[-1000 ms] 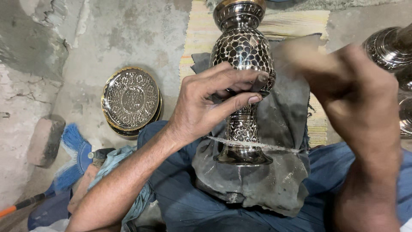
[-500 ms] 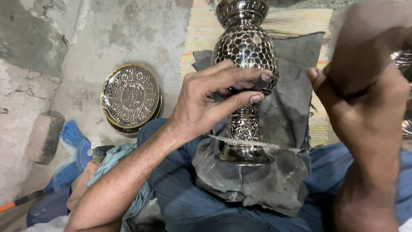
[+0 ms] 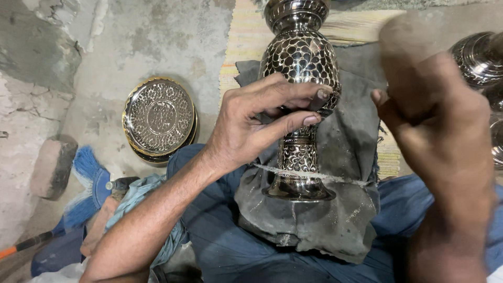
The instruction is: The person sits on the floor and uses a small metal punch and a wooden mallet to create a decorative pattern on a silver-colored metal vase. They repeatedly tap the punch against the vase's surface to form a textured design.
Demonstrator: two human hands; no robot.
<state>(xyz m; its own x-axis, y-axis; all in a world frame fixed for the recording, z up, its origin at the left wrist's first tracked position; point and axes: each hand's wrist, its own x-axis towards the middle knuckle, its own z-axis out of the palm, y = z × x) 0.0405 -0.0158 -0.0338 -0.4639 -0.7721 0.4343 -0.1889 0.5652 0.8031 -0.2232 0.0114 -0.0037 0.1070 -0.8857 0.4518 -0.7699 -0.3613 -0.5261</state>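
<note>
A tall metal vase [image 3: 299, 57] with dark engraved patterning stands on a grey cloth [image 3: 346, 209] spread over my lap. My left hand [image 3: 251, 126] grips it where the bulging body meets the narrow stem, thumb and fingers wrapped around the front. A thin pale string [image 3: 346, 181] runs across the cloth at the vase's foot. My right hand [image 3: 440, 120] is raised to the right of the vase, blurred, with its fingers curled. It is apart from the vase, and whether anything is in it is hidden.
Stacked round engraved metal plates [image 3: 159, 118] lie on the concrete floor to the left. A brick [image 3: 52, 166] and a blue brush [image 3: 86, 181] sit at the lower left. More shiny metal vessels [image 3: 479, 57] stand at the right edge. A striped mat [image 3: 246, 47] lies beneath.
My right hand has lifted away from the vase's upper body and moved right and up. My left hand keeps the same grip on the vase.
</note>
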